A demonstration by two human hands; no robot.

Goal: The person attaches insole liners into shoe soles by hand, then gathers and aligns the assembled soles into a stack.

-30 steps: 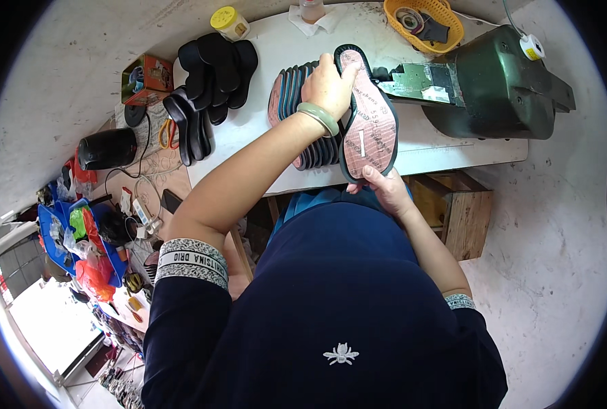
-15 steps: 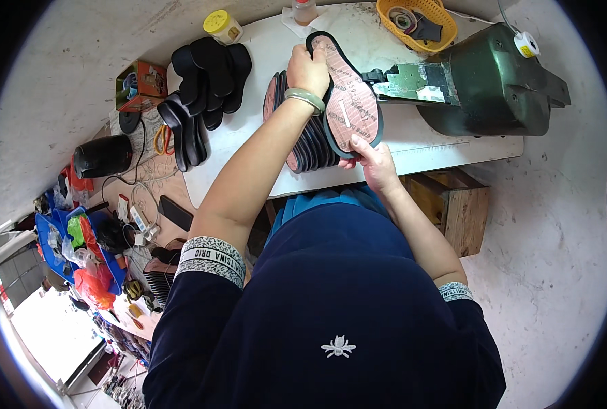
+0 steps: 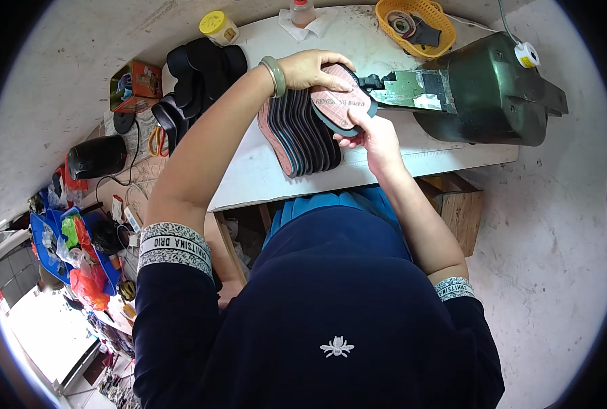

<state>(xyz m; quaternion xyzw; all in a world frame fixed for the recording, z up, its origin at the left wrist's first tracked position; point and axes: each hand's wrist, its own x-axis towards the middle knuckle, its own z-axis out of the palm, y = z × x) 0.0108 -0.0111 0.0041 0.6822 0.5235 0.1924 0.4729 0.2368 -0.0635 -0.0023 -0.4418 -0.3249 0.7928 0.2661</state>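
Note:
A pink insole [image 3: 339, 108] with a dark edge is between my two hands above the white table. My left hand [image 3: 310, 70], a bangle on its wrist, closes round the far end, thumb on the pink face and fingers behind. My right hand [image 3: 377, 142] pinches the near end, thumb on top and fingers underneath. The insole looks short here; whether it is bent or tilted I cannot tell. Just left of it a row of several dark insoles [image 3: 302, 140] stands on edge, a pink face outward at its left end. A dark green machine [image 3: 491, 88] has its narrow arm close to the held insole's right edge.
Black shoe-shaped pieces [image 3: 204, 71] are piled on the table's left. Along the back stand a yellow-lidded jar [image 3: 219, 27], a bottle [image 3: 302, 12] on tissue and a yellow basket [image 3: 416, 24] with tape. A wooden box [image 3: 462, 215] is below the table's right side.
My left hand has turned and shifted its hold round the far end, its elbow swinging out left. The insole's far end has come nearer and the pink face looks shorter. My right hand keeps its pinch.

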